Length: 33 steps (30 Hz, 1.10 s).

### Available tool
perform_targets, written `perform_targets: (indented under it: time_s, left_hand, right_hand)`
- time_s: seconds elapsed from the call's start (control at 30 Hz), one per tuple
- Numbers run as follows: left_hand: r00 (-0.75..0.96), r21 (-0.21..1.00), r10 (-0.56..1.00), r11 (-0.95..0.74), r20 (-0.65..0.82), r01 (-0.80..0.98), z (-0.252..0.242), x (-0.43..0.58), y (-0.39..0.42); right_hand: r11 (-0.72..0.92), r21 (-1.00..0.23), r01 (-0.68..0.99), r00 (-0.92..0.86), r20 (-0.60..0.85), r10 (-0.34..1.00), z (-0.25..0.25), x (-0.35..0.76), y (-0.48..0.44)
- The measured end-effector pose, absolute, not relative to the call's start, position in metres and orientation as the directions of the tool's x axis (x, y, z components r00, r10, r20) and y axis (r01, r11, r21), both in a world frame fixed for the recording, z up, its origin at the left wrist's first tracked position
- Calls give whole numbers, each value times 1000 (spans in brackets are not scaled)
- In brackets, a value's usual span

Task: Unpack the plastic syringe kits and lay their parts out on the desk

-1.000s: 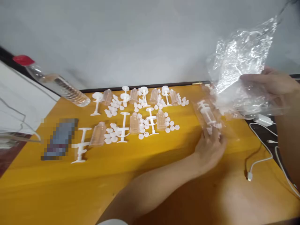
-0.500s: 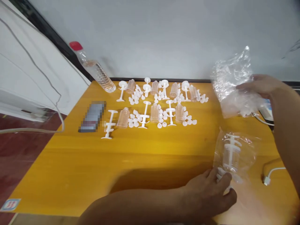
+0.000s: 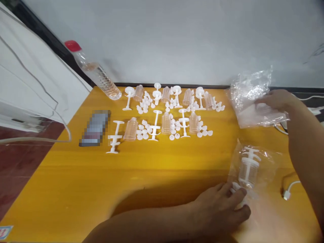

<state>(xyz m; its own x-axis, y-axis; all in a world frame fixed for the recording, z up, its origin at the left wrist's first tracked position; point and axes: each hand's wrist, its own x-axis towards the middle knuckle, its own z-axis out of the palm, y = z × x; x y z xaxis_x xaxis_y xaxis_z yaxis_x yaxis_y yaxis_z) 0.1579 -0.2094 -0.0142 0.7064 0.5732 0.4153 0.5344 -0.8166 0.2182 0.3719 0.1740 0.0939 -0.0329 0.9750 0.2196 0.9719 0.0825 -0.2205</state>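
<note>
At the lower right, my left hand (image 3: 225,206) is closed on the near end of a clear plastic bag (image 3: 268,165). Inside that bag lie a clear barrel with a white plunger (image 3: 248,168) and some small white pieces, partly under my fingers. Farther back, my right hand (image 3: 274,101) is closed on a crumpled clear bag (image 3: 249,98) near the wall; its fingertips are partly hidden by the plastic. Two rows of white plungers (image 3: 155,125), clear ribbed barrels (image 3: 194,122) and small white nozzles (image 3: 143,130) lie on the wooden table (image 3: 152,168).
A bottle with a red cap (image 3: 101,79) stands at the back left. In front of it lies a blurred phone (image 3: 95,128). A white cable end (image 3: 287,194) rests at the right. The grey wall (image 3: 164,40) borders the table's back edge.
The crumpled bag has sunk lower and spread flatter, with my right hand a little lower and to the left. My left hand stays at the near bag. The camera view has shifted slightly.
</note>
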Motion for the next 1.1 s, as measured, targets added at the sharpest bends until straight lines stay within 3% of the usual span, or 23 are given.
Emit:
perform_targets:
  time_s: [0.07, 0.17, 0.27, 0.4, 0.53, 0.6, 0.7, 0.8, 0.97, 1.1]
  left_hand:
    - [677, 261, 600, -798, 426, 543, -13, 145, -213]
    - [613, 320, 663, -747, 430, 583, -8, 111, -222]
    - [619, 388, 683, -730, 389, 562, 3, 63, -232]
    - [587, 429, 743, -666, 321, 609, 11, 3, -247]
    - [265, 572, 934, -356, 239, 739, 5, -27, -270]
    - [59, 713, 984, -161, 166, 682, 6, -31, -281]
    - [-80, 894, 992, 123, -98, 430, 13, -25, -285]
    - [-99, 923, 951, 307, -292, 233, 15, -17, -279]
    - [-234, 920, 914, 368, -330, 137, 5, -24, -269]
    - [-228, 904, 888, 424, -401, 61, 6, -34, -274]
  right_hand:
    - [-61, -160, 985, 83, 131, 988, 102, 374, 164]
    - [-95, -111, 989, 120, 245, 962, 119, 373, 113]
    - [67, -164, 984, 9, 420, 907, 123, 359, 17]
    - [434, -353, 829, -336, 307, 890, 92, 326, -112]
    - [558, -372, 742, -536, 171, 827, 42, 306, -171]
    - [569, -394, 722, -541, 192, 819, 24, 303, -181]
    - [513, -482, 711, -469, 219, 855, 11, 305, -188]
    - [368, -611, 701, -340, 168, 925, 9, 313, -193]
    - [151, -763, 629, -44, 158, 986, 2, 339, -200]
    - [42, -794, 606, -104, -27, 994, 2, 342, -206]
